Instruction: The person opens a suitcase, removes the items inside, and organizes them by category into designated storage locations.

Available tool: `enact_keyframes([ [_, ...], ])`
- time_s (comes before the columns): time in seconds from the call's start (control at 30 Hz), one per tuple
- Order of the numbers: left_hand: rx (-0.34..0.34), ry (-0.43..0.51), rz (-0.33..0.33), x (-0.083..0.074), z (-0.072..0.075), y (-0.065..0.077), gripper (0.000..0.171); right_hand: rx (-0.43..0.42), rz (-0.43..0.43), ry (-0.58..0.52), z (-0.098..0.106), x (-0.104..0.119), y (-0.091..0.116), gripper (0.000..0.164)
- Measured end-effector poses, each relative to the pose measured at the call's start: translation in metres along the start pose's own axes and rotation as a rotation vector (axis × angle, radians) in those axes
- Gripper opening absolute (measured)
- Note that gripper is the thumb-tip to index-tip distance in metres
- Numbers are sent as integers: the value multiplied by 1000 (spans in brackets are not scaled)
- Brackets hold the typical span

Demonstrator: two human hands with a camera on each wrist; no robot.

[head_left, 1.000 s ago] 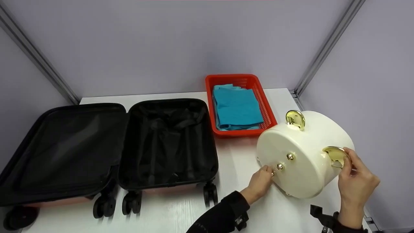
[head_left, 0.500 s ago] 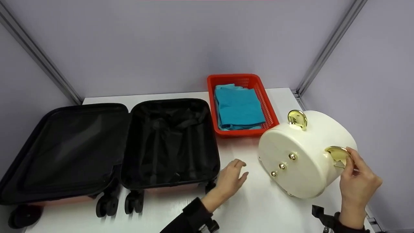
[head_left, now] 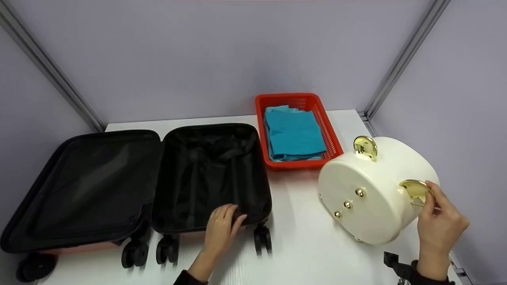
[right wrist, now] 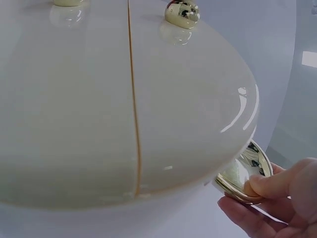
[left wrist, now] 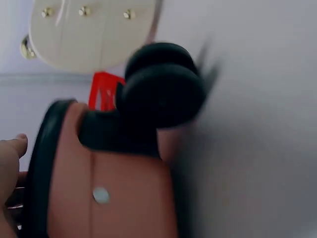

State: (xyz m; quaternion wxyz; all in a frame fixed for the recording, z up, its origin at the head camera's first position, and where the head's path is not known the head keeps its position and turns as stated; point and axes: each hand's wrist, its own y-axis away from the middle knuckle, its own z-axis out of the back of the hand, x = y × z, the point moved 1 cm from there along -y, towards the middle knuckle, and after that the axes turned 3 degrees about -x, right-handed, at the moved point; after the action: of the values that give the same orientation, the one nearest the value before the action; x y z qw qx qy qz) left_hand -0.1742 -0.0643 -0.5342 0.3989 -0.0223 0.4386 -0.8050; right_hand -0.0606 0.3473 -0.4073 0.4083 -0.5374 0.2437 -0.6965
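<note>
A glossy cream drum-shaped container [head_left: 368,198] rests on its side at the right, its flat face with gold knobs [head_left: 347,204] turned toward the suitcase. My right hand [head_left: 441,217] pinches one of its gold handles [head_left: 415,190] between thumb and fingers, as the right wrist view also shows. A second gold handle [head_left: 365,147] stands up on top. My left hand [head_left: 220,229], fingers loosely extended, is over the front edge of the black-lined suitcase half [head_left: 214,178]. In the left wrist view, the suitcase's pink shell [left wrist: 129,193] and a black wheel [left wrist: 163,94] fill the foreground, blurred.
To the left lies the other suitcase half [head_left: 95,190], joined beside the first. A red basket [head_left: 334,146] holding folded blue cloths [head_left: 295,132] stands at the back, between suitcase and container. Walls [head_left: 198,59] enclose the white table [head_left: 301,249].
My left hand has left the container's knobbed face and moved left to the suitcase's front edge. My right hand keeps its pinch on the gold handle; the container looks still.
</note>
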Motion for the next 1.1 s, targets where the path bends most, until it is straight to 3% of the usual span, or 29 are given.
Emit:
enact_keyframes([
  [0.2,-55,-89,-29,20,23,30,36,30,53,12,1,-2,1,21],
  [0.37,-76,-85,-23,25,29,46,26,28,49,24,0,-2,3,20],
  [0.53,-102,-39,18,26,26,50,21,62,-16,57,1,6,3,23],
  [0.73,-123,-17,31,27,23,50,19,187,-95,166,7,31,0,32],
  [0.9,-135,-12,43,26,21,52,20,249,-37,120,-1,61,1,38],
  [1.1,-159,-4,35,24,18,53,20,429,41,155,-30,94,8,41],
])
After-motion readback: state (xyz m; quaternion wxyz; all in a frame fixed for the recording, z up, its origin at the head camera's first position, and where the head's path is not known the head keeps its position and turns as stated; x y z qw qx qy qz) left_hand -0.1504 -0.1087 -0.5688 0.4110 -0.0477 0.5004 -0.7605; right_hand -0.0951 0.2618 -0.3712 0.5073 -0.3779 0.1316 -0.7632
